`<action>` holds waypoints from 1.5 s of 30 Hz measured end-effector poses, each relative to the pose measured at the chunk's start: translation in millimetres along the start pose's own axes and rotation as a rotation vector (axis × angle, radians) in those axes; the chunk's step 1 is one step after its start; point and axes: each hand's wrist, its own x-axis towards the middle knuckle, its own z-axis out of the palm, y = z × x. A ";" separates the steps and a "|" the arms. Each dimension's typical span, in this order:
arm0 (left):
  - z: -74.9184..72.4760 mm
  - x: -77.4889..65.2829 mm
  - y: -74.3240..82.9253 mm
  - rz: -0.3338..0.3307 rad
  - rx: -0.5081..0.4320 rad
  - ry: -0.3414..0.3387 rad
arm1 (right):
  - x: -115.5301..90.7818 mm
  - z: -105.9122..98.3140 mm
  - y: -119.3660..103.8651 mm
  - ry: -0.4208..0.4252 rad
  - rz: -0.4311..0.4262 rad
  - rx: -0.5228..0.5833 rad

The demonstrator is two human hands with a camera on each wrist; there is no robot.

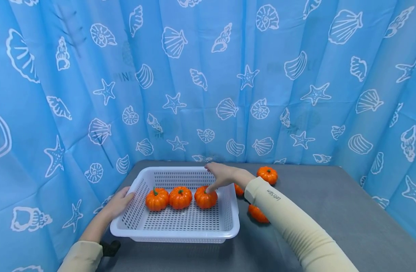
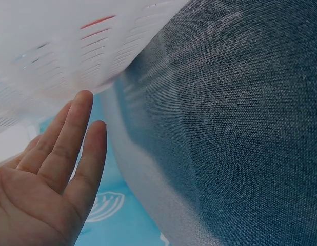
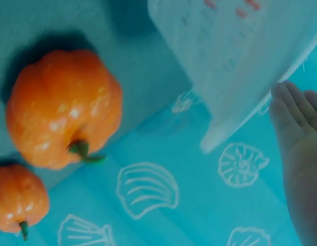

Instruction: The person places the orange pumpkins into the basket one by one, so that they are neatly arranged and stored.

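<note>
A white perforated plastic basket [image 1: 174, 237] stands on the dark table with three small orange pumpkins inside. The left pumpkin [image 1: 157, 199] and the middle pumpkin [image 1: 180, 198] sit side by side; the right pumpkin [image 1: 204, 200] sits a little apart. My left hand [image 1: 121, 202] holds the basket's left rim, thumb on top and fairly straight fingers [image 2: 68, 143] along the outer wall. Over the basket's right side is my right hand [image 1: 223, 175], its fingers extended, thumb beside the right pumpkin's top. Whether the thumb touches that pumpkin I cannot tell.
Right of the basket lie more orange pumpkins: a back one [image 1: 267, 175], one partly behind the right wrist [image 1: 239, 190], and a front one [image 1: 258, 214] partly under the sleeve. A blue shell-patterned curtain [image 1: 208, 94] hangs behind the grey table [image 1: 317, 200].
</note>
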 end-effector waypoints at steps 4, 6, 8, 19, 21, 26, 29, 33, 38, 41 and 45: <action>-0.1 0.0 -0.6 -0.004 -0.005 -0.002 | -6.5 -11.9 21.6 0.077 -0.018 0.055; -0.3 0.0 -0.7 -0.005 -0.005 -0.004 | -9.5 -16.8 36.8 0.116 0.010 0.096; -0.9 -0.1 -0.8 -0.004 -0.005 -0.008 | -12.9 -20.5 54.0 0.147 0.055 0.132; -2.5 0.7 -0.8 -0.009 -0.002 -0.010 | -48.8 -18.6 139.3 0.214 0.284 0.227; -2.9 0.6 0.5 -0.005 -0.002 -0.012 | -53.9 -18.1 147.9 0.219 0.330 0.232; -3.5 -1.1 3.7 -0.009 -0.004 -0.014 | -63.3 -16.6 162.2 0.221 0.400 0.240; -3.1 -1.5 4.0 -0.013 -0.002 -0.009 | -67.1 -11.4 170.7 0.215 0.415 0.233; -2.1 -0.5 3.0 -0.009 -0.003 -0.011 | -71.3 0.3 182.4 0.193 0.444 0.226; -2.1 0.0 2.5 -0.008 -0.012 -0.007 | -70.6 12.6 194.7 0.182 0.480 0.212; -2.8 0.2 2.5 -0.011 -0.014 -0.006 | -68.9 17.2 197.7 0.182 0.501 0.237; -2.6 1.7 1.2 -0.011 -0.023 -0.009 | -66.7 21.1 197.7 0.203 0.535 0.285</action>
